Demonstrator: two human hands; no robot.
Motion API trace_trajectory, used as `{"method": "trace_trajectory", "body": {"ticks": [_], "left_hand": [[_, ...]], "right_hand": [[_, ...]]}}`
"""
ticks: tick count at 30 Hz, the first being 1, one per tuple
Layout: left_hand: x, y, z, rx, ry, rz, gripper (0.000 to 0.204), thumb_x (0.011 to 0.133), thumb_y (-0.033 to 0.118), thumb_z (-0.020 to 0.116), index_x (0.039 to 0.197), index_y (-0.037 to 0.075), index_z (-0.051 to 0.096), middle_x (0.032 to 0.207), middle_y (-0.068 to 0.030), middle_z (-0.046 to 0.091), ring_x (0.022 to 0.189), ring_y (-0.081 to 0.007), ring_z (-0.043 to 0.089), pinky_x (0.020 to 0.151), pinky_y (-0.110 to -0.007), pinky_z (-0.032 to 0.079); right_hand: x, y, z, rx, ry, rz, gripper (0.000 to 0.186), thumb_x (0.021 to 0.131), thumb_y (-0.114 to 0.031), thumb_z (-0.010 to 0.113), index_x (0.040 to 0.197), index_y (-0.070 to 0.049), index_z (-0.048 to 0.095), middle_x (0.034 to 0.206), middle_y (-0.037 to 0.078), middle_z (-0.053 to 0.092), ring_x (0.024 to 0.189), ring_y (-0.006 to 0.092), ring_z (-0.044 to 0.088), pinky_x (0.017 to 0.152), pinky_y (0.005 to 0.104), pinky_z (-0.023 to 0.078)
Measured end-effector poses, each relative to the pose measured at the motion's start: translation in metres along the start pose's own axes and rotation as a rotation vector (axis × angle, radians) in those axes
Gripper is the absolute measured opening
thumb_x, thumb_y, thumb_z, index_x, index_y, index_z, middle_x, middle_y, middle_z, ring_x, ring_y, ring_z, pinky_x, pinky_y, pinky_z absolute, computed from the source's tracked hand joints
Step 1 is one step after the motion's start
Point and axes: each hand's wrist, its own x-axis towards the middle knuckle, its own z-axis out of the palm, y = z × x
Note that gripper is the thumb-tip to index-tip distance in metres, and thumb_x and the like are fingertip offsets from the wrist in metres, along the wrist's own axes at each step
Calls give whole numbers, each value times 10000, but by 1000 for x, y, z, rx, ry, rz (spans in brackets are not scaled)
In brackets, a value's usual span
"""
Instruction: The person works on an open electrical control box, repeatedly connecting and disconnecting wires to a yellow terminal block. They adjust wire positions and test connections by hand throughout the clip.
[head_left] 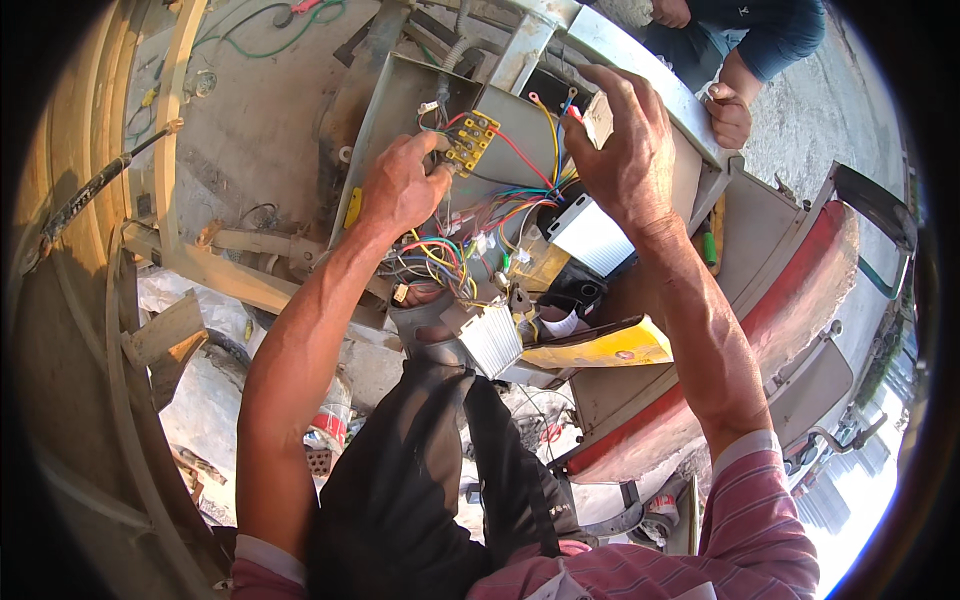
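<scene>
A yellow terminal block (472,143) with metal screws and wires attached is gripped in my left hand (405,183), thumb and fingers closed at its near left side. My right hand (630,155) is raised to the right of it, thumb and fingers apart. By that thumb is a small red piece (574,113); whether they touch I cannot tell. Just left of the hand, a yellow wire (550,125) and a blue wire stand up with ring ends. A red wire (520,155) runs from the block toward a tangle of coloured wires (510,205) below.
Two finned silver boxes (592,236) (490,338) sit among wires in the metal frame. A yellow panel (600,345) lies near my knees. A green-handled tool (710,248) rests at right. Another person's hand (730,115) is on the far rail. Wooden bars (170,130) stand left.
</scene>
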Motion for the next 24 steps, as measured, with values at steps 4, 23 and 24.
{"method": "trace_trajectory", "body": {"ticks": [4, 23, 24], "left_hand": [[0, 2, -3, 29, -38, -56, 369, 910, 207, 778, 1254, 78, 738, 1067, -195, 727, 972, -386, 727, 854, -487, 569], [4, -2, -5, -128, -54, -102, 347, 912, 178, 792, 1219, 22, 746, 1138, -198, 754, 953, -308, 765, 869, -409, 594], [3, -3, -5, -173, -66, -112, 349, 912, 178, 792, 1221, 22, 747, 1112, -188, 759, 936, -288, 760, 858, -399, 590]], "right_hand": [[-12, -51, 13, 429, -278, -14, 333, 910, -161, 782, 1229, -80, 730, 1116, 145, 734, 1045, 394, 727, 916, 480, 598], [-36, -51, 83, 755, -785, 854, 319, 1035, -270, 708, 1147, 24, 758, 807, 58, 713, 640, 126, 660, 562, 286, 517], [-38, -52, 83, 853, -772, 990, 300, 1051, -264, 705, 1158, 14, 745, 792, 22, 684, 615, 87, 623, 524, 251, 482]]}}
